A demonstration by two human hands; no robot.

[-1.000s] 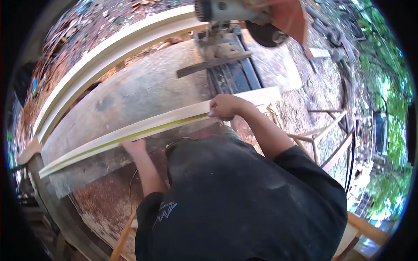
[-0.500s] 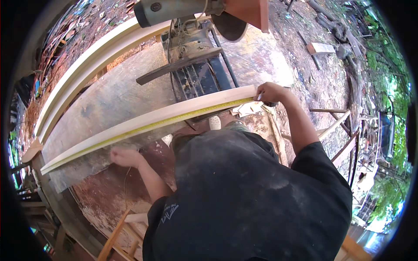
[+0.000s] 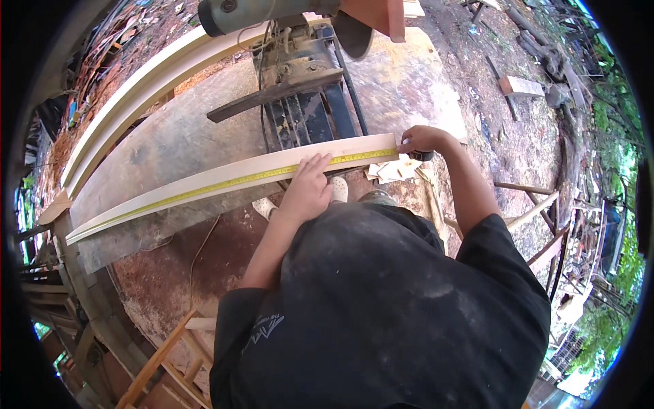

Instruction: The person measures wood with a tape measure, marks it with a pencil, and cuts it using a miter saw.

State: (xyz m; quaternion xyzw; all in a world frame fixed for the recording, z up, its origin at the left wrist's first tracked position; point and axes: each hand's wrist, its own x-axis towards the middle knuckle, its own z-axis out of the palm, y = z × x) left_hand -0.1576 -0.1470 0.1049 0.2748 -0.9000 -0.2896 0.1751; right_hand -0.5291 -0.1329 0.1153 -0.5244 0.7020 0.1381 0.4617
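Note:
A long pale wooden board (image 3: 238, 170) lies across in front of me, over the base of a cut-off saw (image 3: 306, 75). A yellow tape measure blade (image 3: 231, 183) is stretched along its near side. At the board's right end my right hand (image 3: 421, 140) is closed on the tape measure, whose dark case (image 3: 424, 156) shows partly under the fingers. My left hand (image 3: 310, 187) rests on the tape and board near the middle, its fingers stretched out over the blade.
Behind the board, more long pale timbers (image 3: 136, 102) lean to the left. A dark wooden bar (image 3: 272, 95) crosses the saw base. Wood offcuts (image 3: 395, 170) lie by the board's right end. Wooden frames (image 3: 163, 354) stand at lower left, and a timber block (image 3: 521, 86) lies at right.
My left hand has moved right and up from beside the board's left half onto the tape near the middle. My right hand stays at the right end, and the tape there sits higher on the board.

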